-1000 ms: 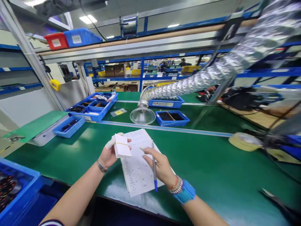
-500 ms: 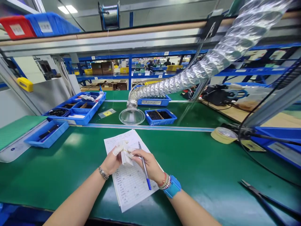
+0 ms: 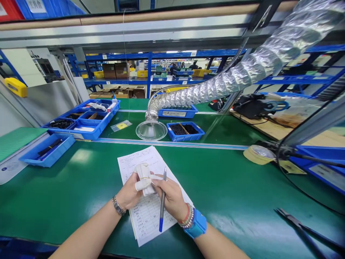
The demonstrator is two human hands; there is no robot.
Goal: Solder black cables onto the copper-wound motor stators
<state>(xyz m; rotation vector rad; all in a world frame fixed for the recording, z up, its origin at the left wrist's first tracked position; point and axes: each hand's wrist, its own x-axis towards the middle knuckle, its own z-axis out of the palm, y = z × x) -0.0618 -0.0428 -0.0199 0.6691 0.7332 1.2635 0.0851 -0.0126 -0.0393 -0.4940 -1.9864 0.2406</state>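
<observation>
Nearest us, the right wrist wears a bright blue band (image 3: 198, 223) beside beaded strands, the left a metal watch (image 3: 118, 206). We note the left hand (image 3: 132, 192) curled closed around a white bundle (image 3: 142, 171), its white-covered thumb across the face by a thin band (image 3: 145, 177). The right hand (image 3: 171, 198) is partly closed, a pen (image 3: 162, 205) lodged along its fingers, blue end toward the near edge; its fingertips meet the bundle's right side, though we cannot tell how firmly.

The bundle sits between both hands, above printed sheets (image 3: 147, 225) lying askew on the green worktop (image 3: 221, 172). Handwriting marks the far part of the top sheet; too small for us to read.

To the right, pliers (image 3: 293, 221) lie with handles running toward the corner. Farther up that side, we log a yellowish tape roll (image 3: 258, 154). Far left, a shallow blue tray (image 3: 58, 157) holds dark, slim items.

Past the metal strip: a divided blue tray (image 3: 93, 133) at left, a small flat bag (image 3: 121, 126) with a yellow patch, a clear funnel hood (image 3: 151, 131) on a silver duct (image 3: 215, 88), and just beside it a blue bin (image 3: 186, 137) of black parts. Beyond, we see blue shelving (image 3: 148, 75) with cardboard boxes (image 3: 115, 70).
</observation>
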